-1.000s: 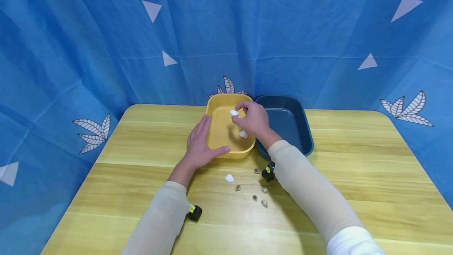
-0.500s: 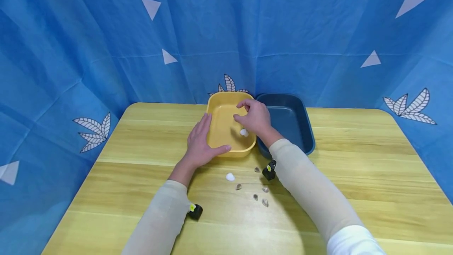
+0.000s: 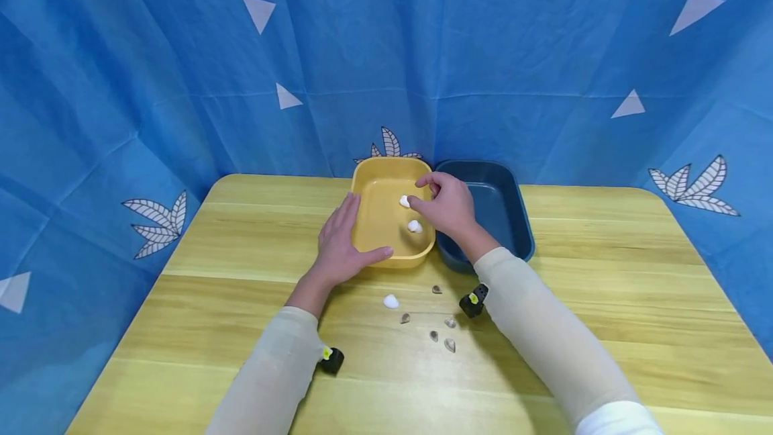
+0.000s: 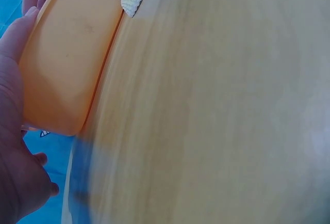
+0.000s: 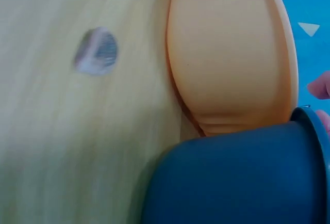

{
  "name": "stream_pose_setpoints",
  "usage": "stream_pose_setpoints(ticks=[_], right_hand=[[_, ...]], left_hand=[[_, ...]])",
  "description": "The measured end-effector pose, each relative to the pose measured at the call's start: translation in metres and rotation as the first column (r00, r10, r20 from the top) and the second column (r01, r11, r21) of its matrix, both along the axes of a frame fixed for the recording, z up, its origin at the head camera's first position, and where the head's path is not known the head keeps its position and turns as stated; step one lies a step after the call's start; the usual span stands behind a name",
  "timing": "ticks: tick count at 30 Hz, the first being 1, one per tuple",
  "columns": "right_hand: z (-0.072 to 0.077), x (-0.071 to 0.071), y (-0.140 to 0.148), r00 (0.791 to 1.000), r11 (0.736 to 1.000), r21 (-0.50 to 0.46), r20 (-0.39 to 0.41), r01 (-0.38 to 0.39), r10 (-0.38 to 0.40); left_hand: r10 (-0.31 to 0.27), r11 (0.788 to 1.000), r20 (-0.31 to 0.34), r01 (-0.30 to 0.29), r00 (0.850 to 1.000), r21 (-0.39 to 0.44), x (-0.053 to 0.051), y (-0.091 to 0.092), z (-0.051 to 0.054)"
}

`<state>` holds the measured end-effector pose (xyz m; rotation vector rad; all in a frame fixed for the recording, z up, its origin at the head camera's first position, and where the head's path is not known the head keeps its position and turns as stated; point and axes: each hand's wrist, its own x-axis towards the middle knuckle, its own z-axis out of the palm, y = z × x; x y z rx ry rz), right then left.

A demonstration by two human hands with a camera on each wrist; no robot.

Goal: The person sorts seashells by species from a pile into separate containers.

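Observation:
My left hand [image 3: 339,247] rests against the yellow tray [image 3: 374,260], thumb at its front rim and fingers along its left side. Over that tray's right part hovers my right hand [image 3: 448,205], thumb and forefinger apart with nothing pinched between them. Just by its thumb tip, a white seashell [image 3: 404,201] lies in the tray. More white shell [image 3: 415,226] shows nearer the front; whether it is one or two I cannot tell. Outside, another white seashell [image 3: 391,301] lies on the table, ribbed in the left wrist view.
Against the yellow tray's right side stands a dark blue tray [image 3: 524,233], partly behind my right wrist. Several small brown shells [image 3: 449,345] are scattered on the wooden table [image 3: 604,327] in front. A blue curtain [image 3: 513,52] hangs behind.
My right hand has let go of the white seashell, which now lies in the yellow tray. The hand has then moved slightly right. My left hand has stayed in place.

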<state>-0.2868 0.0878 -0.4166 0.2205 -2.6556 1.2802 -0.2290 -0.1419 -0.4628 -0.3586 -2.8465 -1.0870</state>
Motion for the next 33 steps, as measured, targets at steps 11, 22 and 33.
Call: stream_pose_setpoints(ticks=[11,22,33], right_hand=[[0.005,0.043,0.01,0.987,0.993,0.08,-0.128,-0.09,0.1],[0.007,0.081,0.009,0.95,0.976,0.137,-0.241,-0.171,0.201],[-0.012,0.112,0.003,0.926,0.959,0.098,-0.25,-0.265,0.282]], left_hand=[[0.011,1.0,-0.003,-0.01,1.0,0.004,0.001,0.0,-0.003],[0.019,1.0,-0.007,-0.019,1.0,-0.009,-0.001,0.001,-0.001],[0.018,1.0,-0.006,-0.018,1.0,-0.001,0.001,0.002,0.0]])
